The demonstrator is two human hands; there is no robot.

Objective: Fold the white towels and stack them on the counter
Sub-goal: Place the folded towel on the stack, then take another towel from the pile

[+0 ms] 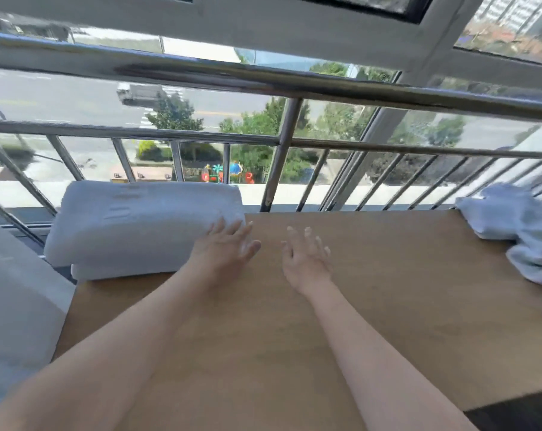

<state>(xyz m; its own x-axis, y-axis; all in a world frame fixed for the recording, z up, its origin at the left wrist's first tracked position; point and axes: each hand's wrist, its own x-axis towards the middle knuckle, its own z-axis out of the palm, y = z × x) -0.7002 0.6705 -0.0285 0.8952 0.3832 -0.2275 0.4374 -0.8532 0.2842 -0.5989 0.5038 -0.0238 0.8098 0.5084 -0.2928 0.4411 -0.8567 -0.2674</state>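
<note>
Both hands, left hand (229,244) & right hand (307,253), released beside folded stack (139,222) mid-left; next: reach crumpled towels (525,231) far right.

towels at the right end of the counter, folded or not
Not folded: the towels lie crumpled in a loose heap on the counter.
</note>
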